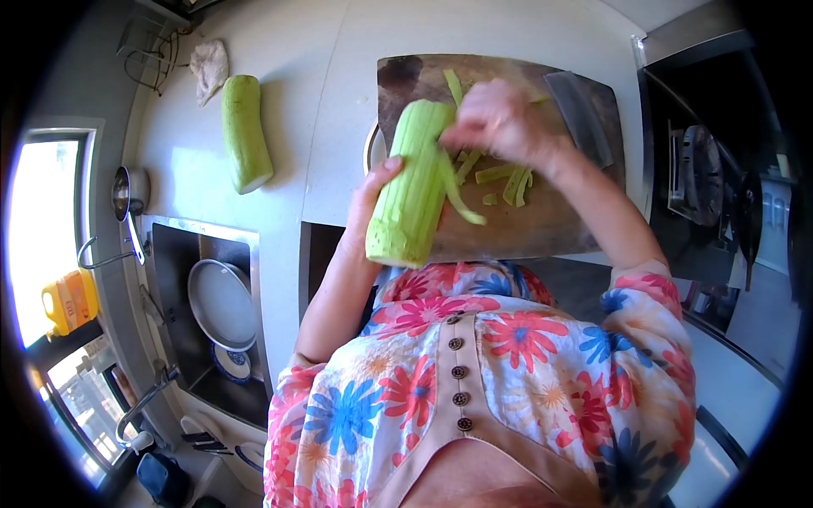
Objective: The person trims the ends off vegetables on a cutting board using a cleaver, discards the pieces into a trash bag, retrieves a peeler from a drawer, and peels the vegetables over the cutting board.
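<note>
In the head view I record the left hand (365, 201) wrapped around a pale green gourd (411, 182), holding it tilted over the left side of the cutting board (529, 229). The right hand (494, 123) is curled at the gourd's upper right side, near a hanging strip of peel (461, 201); blur leaves me unable to tell what, if anything, it grips. I note a second gourd (243, 131) lying on the counter (296, 85), well to the left.
</note>
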`<state>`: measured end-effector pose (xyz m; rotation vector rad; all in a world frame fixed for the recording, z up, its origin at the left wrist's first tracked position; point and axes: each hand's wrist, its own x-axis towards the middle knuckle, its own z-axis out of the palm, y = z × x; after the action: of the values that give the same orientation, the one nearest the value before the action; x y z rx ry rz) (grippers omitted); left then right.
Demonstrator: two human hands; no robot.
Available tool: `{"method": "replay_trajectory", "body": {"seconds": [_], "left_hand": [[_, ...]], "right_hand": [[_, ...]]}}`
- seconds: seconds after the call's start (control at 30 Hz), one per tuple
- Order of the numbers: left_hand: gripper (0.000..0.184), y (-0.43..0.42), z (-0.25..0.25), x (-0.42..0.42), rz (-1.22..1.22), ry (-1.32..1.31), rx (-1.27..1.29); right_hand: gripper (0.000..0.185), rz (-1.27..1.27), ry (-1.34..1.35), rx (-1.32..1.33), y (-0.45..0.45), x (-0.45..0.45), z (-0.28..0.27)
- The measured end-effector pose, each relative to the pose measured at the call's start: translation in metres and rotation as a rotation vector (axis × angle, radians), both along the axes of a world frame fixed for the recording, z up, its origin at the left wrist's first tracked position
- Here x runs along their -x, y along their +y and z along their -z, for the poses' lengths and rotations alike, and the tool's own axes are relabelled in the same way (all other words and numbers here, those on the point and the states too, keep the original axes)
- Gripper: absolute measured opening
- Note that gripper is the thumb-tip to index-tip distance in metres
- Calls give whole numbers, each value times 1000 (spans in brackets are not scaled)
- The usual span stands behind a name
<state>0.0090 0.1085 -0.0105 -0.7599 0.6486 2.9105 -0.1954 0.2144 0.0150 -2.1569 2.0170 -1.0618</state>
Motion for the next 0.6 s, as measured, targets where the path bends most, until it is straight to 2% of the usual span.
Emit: {"method": "replay_trajectory", "body": {"seconds": [0.03,0.1,0.17,0.27,0.43,0.53,0.6], "left_hand": [[74,0,6,-1,32,-9,-18],[75,-1,25,-7,97,-37,-49],[77,-4,25,-9,104,94,-56],[74,-1,13,-10,26,123,-179],[72,-9,16,-4,-22,137,-112],[72,-9,16,0,-64,164,-83],[71,-8,10,4,-106,214,-79]], "right_hand": [[52,71,-121,-43,2,24,11],[50,178,90,-87,6,59,28],[50,384,-112,-193,18,72,31],[51,423,-130,-181,23,69,26],[52,433,-44,-117,29,50,16],[43,444,-91,-170,35,39,16],[43,420,36,-125,37,36,16]]}}
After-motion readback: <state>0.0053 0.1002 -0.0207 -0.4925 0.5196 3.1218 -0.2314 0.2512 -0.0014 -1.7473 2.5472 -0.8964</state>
